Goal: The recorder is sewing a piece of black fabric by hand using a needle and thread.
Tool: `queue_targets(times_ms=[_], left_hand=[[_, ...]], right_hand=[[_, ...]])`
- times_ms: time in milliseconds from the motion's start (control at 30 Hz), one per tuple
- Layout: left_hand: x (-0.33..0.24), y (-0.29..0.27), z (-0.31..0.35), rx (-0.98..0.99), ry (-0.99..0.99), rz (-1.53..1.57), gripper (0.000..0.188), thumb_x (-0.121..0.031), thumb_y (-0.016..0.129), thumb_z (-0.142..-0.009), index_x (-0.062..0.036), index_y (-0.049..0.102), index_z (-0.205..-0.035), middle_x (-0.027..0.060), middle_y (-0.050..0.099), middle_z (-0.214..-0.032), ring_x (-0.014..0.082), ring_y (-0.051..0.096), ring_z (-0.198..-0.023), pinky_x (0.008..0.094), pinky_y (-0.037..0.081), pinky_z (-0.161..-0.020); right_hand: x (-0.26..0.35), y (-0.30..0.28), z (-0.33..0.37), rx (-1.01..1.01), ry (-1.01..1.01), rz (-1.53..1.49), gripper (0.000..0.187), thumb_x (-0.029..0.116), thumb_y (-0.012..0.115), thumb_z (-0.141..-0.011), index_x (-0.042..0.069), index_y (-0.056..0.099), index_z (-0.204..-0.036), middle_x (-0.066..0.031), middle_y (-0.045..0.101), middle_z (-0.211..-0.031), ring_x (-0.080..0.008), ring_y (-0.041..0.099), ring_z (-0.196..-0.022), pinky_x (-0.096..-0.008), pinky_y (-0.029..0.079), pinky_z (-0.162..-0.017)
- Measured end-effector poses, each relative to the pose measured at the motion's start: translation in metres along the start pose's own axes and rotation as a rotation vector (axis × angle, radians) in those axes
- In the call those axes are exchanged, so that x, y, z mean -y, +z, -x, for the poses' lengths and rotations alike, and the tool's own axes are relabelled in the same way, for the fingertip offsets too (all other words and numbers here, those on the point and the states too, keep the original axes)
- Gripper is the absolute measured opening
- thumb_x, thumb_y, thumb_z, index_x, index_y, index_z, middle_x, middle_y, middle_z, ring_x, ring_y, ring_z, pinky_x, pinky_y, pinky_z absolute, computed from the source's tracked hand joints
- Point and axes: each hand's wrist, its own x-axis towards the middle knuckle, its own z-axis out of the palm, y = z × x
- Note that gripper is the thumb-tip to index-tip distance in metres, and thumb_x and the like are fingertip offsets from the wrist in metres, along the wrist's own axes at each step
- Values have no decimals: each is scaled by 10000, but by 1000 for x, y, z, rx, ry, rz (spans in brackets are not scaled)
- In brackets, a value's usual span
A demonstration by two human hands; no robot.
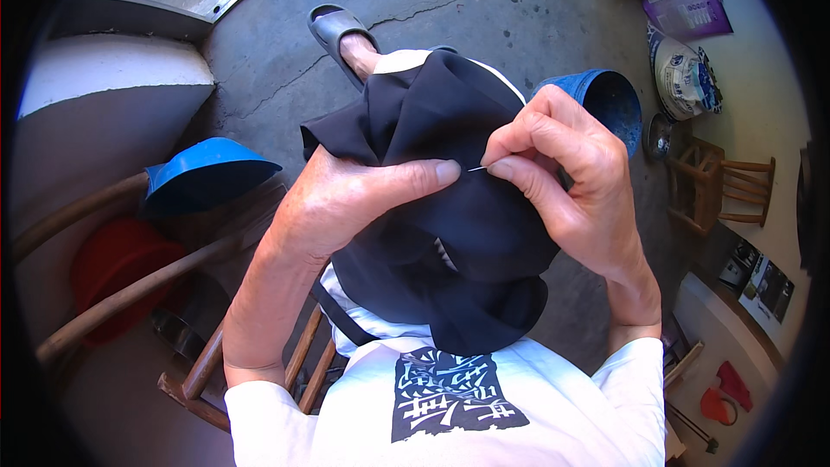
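Black cloth [441, 242] lies bunched over my lap in loose folds. My left hand [363, 190] grips it, thumb on top and the other fingers hidden beneath the fabric. Between the thumb and forefinger of my right hand [571, 173] is a thin sewing needle [477, 169]. Its bright shaft points left, close to my left thumb tip, over the cloth. Whether the tip is in the fabric I cannot tell. No thread can be made out.
A blue bucket [609, 104] stands right of my knees. Small wooden chairs [722, 182] and a white sack [679, 78] line the right wall. On my left are a blue shovel [207, 169] with a wooden handle and a red basin [121, 272]. A grey slipper [337, 30] is on my foot.
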Motion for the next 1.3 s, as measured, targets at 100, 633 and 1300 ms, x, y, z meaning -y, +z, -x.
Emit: queue_targets(times_ms=[100,633,1300], left_hand=[[-1,0,1,5,-21,18,529,-19,773,-733,35,586,-1225,118,648,-1139,197,614,-1042,310,460,-954],[0,2,0,14,-19,-4,552,-28,790,-721,46,584,-1227,111,645,-1145,192,604,-1046,309,454,-960],[-3,7,0,22,2,32,488,-14,792,-726,43,612,-1176,104,659,-1104,181,619,-1009,303,473,-932]], right_hand=[[-3,-2,-1,54,75,-116,97,-73,684,-770,1,662,-828,-35,543,-794,-98,555,-686,-214,446,-599],[-17,1,1,73,210,-356,51,-12,700,-798,22,666,-816,0,562,-791,-58,505,-660,-204,395,-576],[-20,-3,-1,120,231,-479,44,-31,680,-823,12,674,-828,-2,580,-833,-60,541,-737,-196,434,-645]])
